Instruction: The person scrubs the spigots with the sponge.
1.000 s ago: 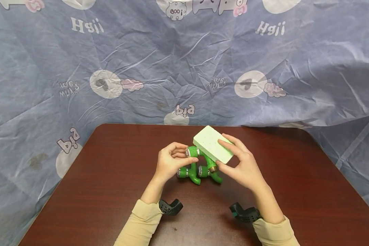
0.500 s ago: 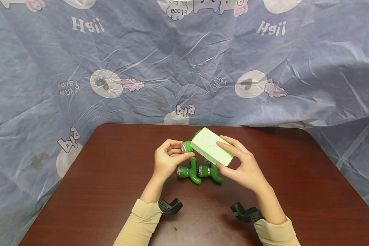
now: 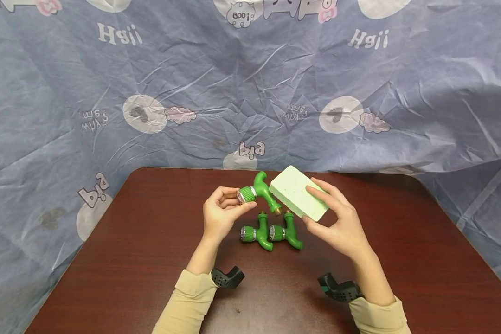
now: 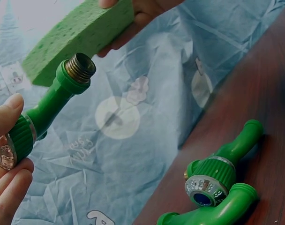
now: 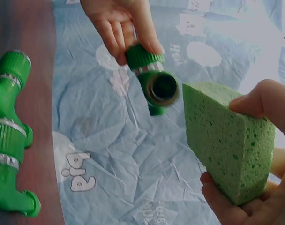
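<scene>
My left hand (image 3: 220,212) pinches the ribbed knob of a green faucet (image 3: 262,189), thumb on one side and fingers on the other. The faucet is raised over the table, its brass threaded end (image 4: 80,68) pointing down toward the right in the head view. In my right hand (image 3: 338,218) is a pale green sponge (image 3: 298,192), gripped by its edges between thumb and fingers. The sponge's left edge is close beside the held faucet. Two more green faucets lie side by side below the hands, a left one (image 3: 262,234) and a right one (image 3: 291,234).
The dark red-brown table (image 3: 150,260) reaches back to a blue-grey printed cloth (image 3: 183,69) hanging behind it. Black wrist-camera mounts, left (image 3: 227,278) and right (image 3: 338,288), sit at both wrists.
The held faucet has turned and come out from behind the sponge, moving left with my left hand. My right hand has shifted the sponge slightly right and up. The two lying faucets stay put.
</scene>
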{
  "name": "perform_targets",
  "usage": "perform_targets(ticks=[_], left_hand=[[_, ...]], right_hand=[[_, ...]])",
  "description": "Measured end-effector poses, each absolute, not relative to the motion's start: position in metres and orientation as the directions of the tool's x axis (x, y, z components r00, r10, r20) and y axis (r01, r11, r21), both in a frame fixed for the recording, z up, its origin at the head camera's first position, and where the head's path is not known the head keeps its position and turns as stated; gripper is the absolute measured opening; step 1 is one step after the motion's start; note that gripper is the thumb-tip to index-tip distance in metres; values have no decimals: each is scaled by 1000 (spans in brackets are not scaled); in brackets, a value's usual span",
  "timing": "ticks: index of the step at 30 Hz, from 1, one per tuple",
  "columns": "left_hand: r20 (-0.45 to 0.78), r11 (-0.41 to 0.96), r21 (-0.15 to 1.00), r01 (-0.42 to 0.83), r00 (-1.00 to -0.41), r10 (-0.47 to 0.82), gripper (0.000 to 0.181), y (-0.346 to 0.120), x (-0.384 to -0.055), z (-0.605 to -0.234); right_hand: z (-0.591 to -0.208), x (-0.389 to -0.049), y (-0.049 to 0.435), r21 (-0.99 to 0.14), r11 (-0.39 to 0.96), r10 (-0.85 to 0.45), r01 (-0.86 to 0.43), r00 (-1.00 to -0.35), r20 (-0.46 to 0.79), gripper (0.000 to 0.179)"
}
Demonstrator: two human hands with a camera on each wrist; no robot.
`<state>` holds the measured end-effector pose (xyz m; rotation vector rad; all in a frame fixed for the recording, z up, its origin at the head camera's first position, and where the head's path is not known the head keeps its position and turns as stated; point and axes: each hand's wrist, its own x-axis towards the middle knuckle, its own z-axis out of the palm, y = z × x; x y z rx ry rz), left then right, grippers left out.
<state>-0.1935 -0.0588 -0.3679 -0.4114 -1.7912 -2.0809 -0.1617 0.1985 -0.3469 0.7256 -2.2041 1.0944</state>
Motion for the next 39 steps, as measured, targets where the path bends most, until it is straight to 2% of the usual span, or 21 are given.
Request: perform_targets(ticks=[8,13,17,20,26,31,35,39], left_hand=[[456,-159,869,468,-883,-110,45,-60,-208,-388],[465,-161,864,477,-879,-109,44,-59,-208,-389],[476,-168,859,483,-875,-83,43,-56,-208,-390],[490,-163,855,493,-870,-59,43,-53,-206,-390],[504,-160,853,496,-863,12,39,-46,-202,-392],[478,-185,868,461,-877,58,36,-43,-201,-391],[492,-147,866,478,-867,79,38,-42,-193,-381],[505,-109,862,496,-858,89,40,-42,-184,-368]], right_hand=[[-345,-158,196,-524,470,-347,-710,-694,631,60],[-336,-154,200,-492,501,-264,-713,-666,697,61],[-323,-145,190,-511,497,-205,-701,-668,716,59],[-320,-140,179,-521,478,-218,-707,-670,709,59],[-329,-143,159,-491,426,-298,-760,-630,717,61],[-344,-154,160,-489,405,-326,-773,-621,713,59],[-354,-162,170,-472,437,-311,-766,-621,720,62],[-358,-167,180,-469,511,-262,-720,-650,713,62]])
